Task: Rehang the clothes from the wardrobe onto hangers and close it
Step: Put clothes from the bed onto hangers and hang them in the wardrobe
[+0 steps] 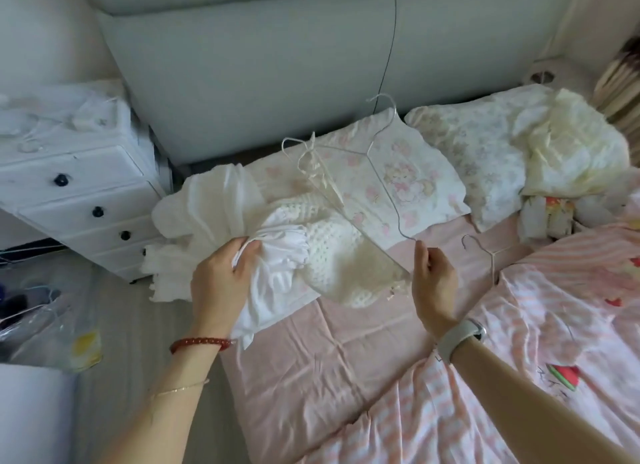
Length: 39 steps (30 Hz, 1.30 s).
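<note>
Thin wire hanger (377, 173) pinched by right hand (431, 280), left hand (221, 283) gripping soft white garment (277, 266)

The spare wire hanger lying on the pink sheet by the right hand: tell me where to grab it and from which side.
Take the spare wire hanger at its neck, just below the hook, coming from above with the right hand. It lies flat on the pink sheet with the hook toward the pillows, and its lower part seems tucked under the striped quilt, so the neck is the exposed part.

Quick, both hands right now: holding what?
Left hand: grips the white garment.
Right hand: pinches the wire hanger by one end.
</note>
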Available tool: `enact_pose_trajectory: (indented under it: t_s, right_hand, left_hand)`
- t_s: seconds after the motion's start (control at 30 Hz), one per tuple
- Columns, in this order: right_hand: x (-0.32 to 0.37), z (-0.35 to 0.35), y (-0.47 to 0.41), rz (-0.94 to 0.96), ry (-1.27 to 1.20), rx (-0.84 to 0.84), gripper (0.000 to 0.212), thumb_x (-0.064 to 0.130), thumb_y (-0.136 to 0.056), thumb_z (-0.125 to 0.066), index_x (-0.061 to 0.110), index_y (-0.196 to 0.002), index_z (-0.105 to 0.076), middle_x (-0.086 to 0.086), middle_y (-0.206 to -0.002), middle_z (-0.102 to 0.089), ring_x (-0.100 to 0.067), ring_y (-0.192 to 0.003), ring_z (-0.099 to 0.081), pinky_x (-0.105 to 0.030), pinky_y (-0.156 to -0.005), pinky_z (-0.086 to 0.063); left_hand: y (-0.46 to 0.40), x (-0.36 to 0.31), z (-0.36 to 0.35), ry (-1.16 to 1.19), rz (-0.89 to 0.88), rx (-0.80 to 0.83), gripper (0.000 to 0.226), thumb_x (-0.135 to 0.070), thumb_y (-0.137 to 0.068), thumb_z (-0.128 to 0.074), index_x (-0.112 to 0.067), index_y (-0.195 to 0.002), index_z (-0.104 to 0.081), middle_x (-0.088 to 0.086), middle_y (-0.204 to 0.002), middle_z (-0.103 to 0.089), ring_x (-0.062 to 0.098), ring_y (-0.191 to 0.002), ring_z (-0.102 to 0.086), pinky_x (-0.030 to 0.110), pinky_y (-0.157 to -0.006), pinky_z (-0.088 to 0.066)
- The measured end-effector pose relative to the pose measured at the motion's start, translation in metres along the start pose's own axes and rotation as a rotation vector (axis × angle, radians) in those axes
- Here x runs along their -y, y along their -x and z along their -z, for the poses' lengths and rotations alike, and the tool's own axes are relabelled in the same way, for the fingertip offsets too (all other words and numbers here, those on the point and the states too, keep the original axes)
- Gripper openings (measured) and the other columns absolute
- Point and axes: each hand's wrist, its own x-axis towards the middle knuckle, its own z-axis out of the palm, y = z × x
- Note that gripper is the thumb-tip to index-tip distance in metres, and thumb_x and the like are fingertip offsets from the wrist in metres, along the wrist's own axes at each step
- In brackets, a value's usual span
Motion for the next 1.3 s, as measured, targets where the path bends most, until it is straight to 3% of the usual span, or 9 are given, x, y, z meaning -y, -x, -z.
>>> enact_pose_trajectory:
  t_s: [0.27, 0.4, 0.53, 0.63, 0.9, 1.03, 1.13, 1.2, 1.3]
  right_hand:
    - [0.059, 0.144, 0.090, 0.211, -0.068, -0.119, 0.049, 0.029, -0.092, -0.053, 0.022, -0.048, -0.031, 0.009, -0.041, -0.030, -0.008, -0.041, -0.031, -0.025, -0.045, -0.023]
    - [0.084, 0.223, 0.141, 0.344, -0.090, -0.161, 0.052, 0.027, -0.090, -0.056, 0.010, -0.047, -0.032, 0.001, -0.040, -0.025, -0.014, -0.041, -0.025, -0.030, -0.045, -0.019]
    - [0.091, 0.291, 0.191, 0.473, -0.112, -0.174, 0.056, 0.022, -0.090, -0.057, 0.009, -0.043, -0.030, -0.011, -0.040, -0.027, -0.014, -0.043, -0.025, -0.028, -0.046, -0.016]
    - [0.095, 0.327, 0.225, 0.587, -0.080, -0.141, 0.057, 0.018, -0.089, -0.059, 0.011, -0.042, -0.027, -0.006, -0.040, -0.021, -0.012, -0.043, -0.021, -0.023, -0.046, -0.013]
    - [0.073, 0.358, 0.300, 0.606, -0.090, -0.057, 0.050, 0.018, -0.090, -0.049, 0.008, -0.045, -0.032, -0.008, -0.043, -0.027, -0.016, -0.049, -0.028, -0.027, -0.048, -0.019]
    - [0.075, 0.351, 0.335, 0.527, -0.183, 0.032, 0.018, 0.008, -0.092, -0.048, -0.005, -0.088, -0.060, -0.016, -0.090, -0.058, -0.023, -0.086, -0.046, -0.034, -0.083, -0.032]
    - [0.073, 0.342, 0.372, 0.440, -0.278, 0.036, 0.026, 0.008, -0.094, -0.046, -0.003, -0.117, -0.051, -0.016, -0.122, -0.046, -0.018, -0.114, -0.038, -0.017, -0.100, -0.027]
    - [0.068, 0.338, 0.396, 0.425, -0.323, 0.016, 0.033, 0.007, -0.093, -0.048, -0.004, -0.124, -0.044, -0.021, -0.132, -0.038, -0.020, -0.123, -0.032, 0.001, -0.096, -0.017]
    - [0.061, 0.328, 0.431, 0.305, -0.328, 0.114, 0.042, 0.016, -0.093, -0.050, -0.002, -0.130, -0.039, -0.021, -0.140, -0.031, -0.027, -0.133, -0.028, -0.009, -0.098, -0.019]
  left_hand:
    - [0.114, -0.119, 0.115, 0.112, -0.133, -0.129, 0.026, -0.037, -0.083, -0.061, -0.012, -0.090, -0.068, -0.008, -0.080, -0.064, 0.016, -0.076, -0.059, 0.027, -0.068, -0.042]
    - [0.186, -0.154, 0.175, 0.125, -0.162, -0.147, 0.047, -0.052, -0.080, -0.048, -0.017, -0.111, -0.055, -0.002, -0.101, -0.062, 0.015, -0.087, -0.058, 0.020, -0.072, -0.034]
    - [0.248, -0.165, 0.218, 0.015, -0.082, -0.091, 0.058, -0.050, -0.089, -0.046, -0.030, -0.141, -0.030, 0.008, -0.135, -0.050, 0.028, -0.120, -0.050, 0.036, -0.094, -0.040]
    - [0.294, -0.173, 0.230, -0.080, -0.108, 0.024, 0.059, -0.047, -0.091, -0.044, -0.036, -0.145, -0.021, 0.007, -0.132, -0.054, 0.026, -0.119, -0.052, 0.028, -0.084, -0.039]
    - [0.402, -0.176, 0.225, -0.167, -0.245, 0.112, 0.024, -0.035, -0.093, -0.049, -0.026, -0.099, -0.070, 0.001, -0.081, -0.072, 0.019, -0.076, -0.064, 0.031, -0.068, -0.047]
    - [0.442, -0.174, 0.240, -0.122, -0.208, 0.047, 0.031, -0.037, -0.091, -0.054, -0.014, -0.080, -0.071, 0.008, -0.063, -0.066, 0.026, -0.064, -0.061, 0.035, -0.060, -0.043]
    - [0.478, -0.170, 0.255, -0.054, -0.160, 0.070, 0.046, -0.042, -0.090, -0.050, -0.003, -0.069, -0.064, 0.012, -0.060, -0.061, 0.029, -0.062, -0.058, 0.042, -0.060, -0.043]
    - [0.509, -0.164, 0.264, -0.011, -0.101, 0.110, 0.044, -0.035, -0.092, -0.053, -0.002, -0.064, -0.058, 0.011, -0.057, -0.057, 0.029, -0.060, -0.055, 0.042, -0.059, -0.042]
    - [0.559, -0.152, 0.278, -0.011, -0.021, 0.116, 0.047, -0.036, -0.092, -0.052, -0.005, -0.057, -0.049, 0.009, -0.053, -0.049, 0.026, -0.056, -0.049, 0.041, -0.059, -0.040]
